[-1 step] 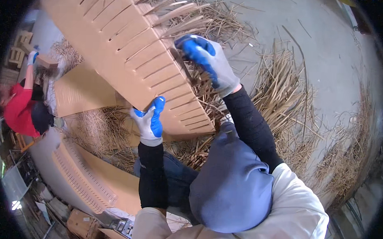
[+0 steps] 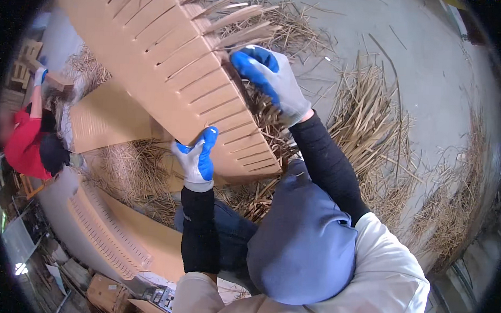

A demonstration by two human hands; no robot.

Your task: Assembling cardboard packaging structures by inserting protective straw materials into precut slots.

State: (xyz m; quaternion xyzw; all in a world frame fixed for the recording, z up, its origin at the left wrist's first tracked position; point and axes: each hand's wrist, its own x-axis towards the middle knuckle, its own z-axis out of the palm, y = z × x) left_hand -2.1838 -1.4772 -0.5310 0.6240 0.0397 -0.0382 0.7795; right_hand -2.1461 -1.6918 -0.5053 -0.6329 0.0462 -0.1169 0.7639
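A large tan slotted cardboard sheet [image 2: 148, 76] slants across the upper middle, with rows of slits along its right edge. My left hand [image 2: 198, 161], in a white and blue glove, grips the sheet's lower left edge, thumb on top and fingers hidden beneath. At the slit edge, my right hand [image 2: 276, 82] in a matching glove is closed, its blue fingers curled against the edge. What its fingertips hold, if anything, is hidden. Thin cardboard strips [image 2: 242, 30] stick out from that edge just above my right hand. More shredded strips show below it.
Heaps of loose cardboard strips [image 2: 369, 117] lie on the grey floor [image 2: 442, 109] to the right, with another heap [image 2: 129, 173] at left. More slotted sheets [image 2: 141, 230] lie at lower left. A co-worker in red [image 2: 24, 144] holds a cardboard piece [image 2: 59, 82] at far left.
The slotted sheet has shifted slightly to the right. My right hand has moved a little along its edge and is less blurred. The co-worker's raised hand has moved slightly left.
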